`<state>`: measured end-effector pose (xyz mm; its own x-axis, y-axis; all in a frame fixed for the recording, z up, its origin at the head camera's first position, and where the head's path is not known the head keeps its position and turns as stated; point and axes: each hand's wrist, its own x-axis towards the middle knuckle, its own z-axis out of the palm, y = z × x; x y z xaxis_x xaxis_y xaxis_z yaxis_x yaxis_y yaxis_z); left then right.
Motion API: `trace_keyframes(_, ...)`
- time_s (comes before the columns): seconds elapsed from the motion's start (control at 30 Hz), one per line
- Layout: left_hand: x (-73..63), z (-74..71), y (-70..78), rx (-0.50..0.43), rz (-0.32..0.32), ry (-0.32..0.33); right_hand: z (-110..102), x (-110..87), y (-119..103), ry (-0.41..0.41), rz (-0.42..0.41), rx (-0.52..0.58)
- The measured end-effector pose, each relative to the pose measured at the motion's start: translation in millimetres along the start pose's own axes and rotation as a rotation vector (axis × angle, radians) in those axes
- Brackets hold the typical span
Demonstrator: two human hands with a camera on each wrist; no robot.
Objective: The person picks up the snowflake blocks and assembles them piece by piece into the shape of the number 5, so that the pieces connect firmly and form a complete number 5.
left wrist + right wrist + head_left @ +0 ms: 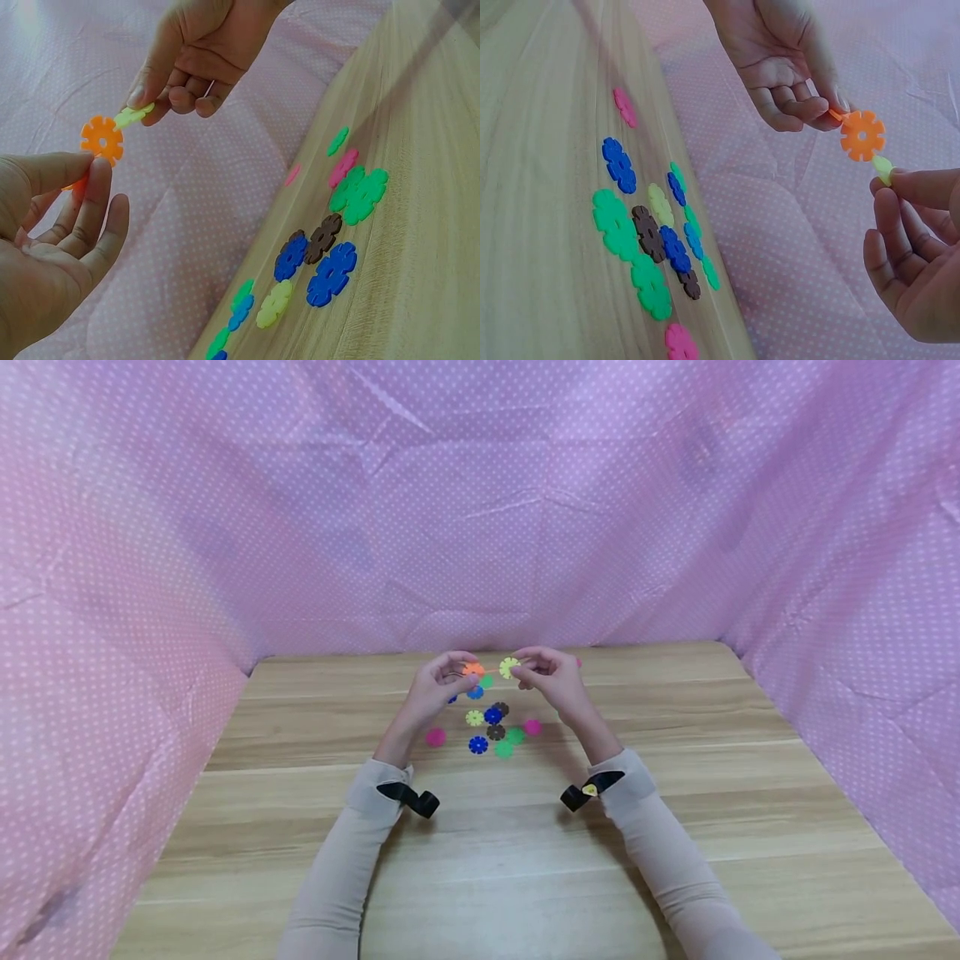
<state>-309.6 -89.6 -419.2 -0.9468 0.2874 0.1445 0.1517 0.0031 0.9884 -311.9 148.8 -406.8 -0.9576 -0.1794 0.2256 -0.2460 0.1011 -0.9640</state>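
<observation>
My left hand (438, 689) pinches an orange notched disc between thumb and finger, mostly covered by the fingers in the left wrist view. Joined at an angle to it is another orange disc (862, 136), which faces the right wrist camera. On that one's far rim sits a yellow-green notched disc (135, 115), its edge meeting the orange edge. Thumb and finger of my right hand (555, 683) pinch this yellow-green disc. Both hands hold the joined pieces up above the far part of the table, raised over the loose discs.
Several loose notched discs lie on the wooden table (480, 860), among them a dark blue one (331, 274), a yellow one (274, 304), a brown one (648, 234), a green one (615, 223) and a pink one (436, 737). Pink dotted cloth (480, 527) hangs around the table's back and sides.
</observation>
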Motion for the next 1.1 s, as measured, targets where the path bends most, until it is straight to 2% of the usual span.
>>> trace_keyframes(0.6, -0.7, 1.1, -1.9, 0.021, 0.029, -0.023, -4.9, -2.7, -6.1, -0.108, 0.047, -0.060)
trace_keyframes(0.87, -0.4, 4.8, -0.8, -0.001, -0.012, -0.016, -3.4, -1.9, -3.7, -0.104, 0.037, -0.030)
trace_keyframes(1.1, -1.4, 8.7, 2.5, -0.031, -0.040, 0.006, -0.5, -2.9, -3.4, -0.117, -0.009, -0.010)
